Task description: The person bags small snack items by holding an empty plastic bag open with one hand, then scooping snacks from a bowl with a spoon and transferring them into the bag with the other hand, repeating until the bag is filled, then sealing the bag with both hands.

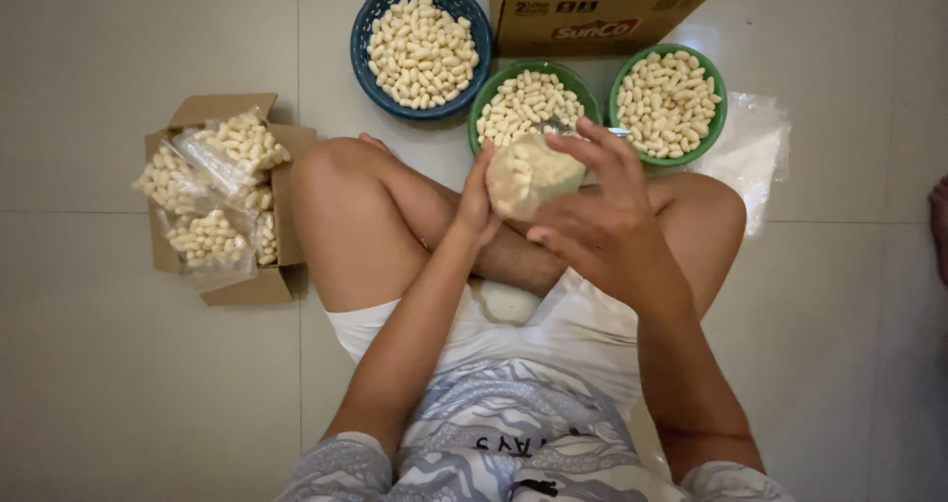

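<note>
Here, seen from above my crossed legs, my left hand (478, 202) and right hand (602, 224) together clasp a small clear bag (531, 173) of pale oval pieces, raised just before two green baskets (707, 127) and a blue basket (363, 30) holding the same pieces.

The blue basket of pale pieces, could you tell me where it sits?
In the head view the blue basket sits on the floor, left of the two green baskets.
</note>
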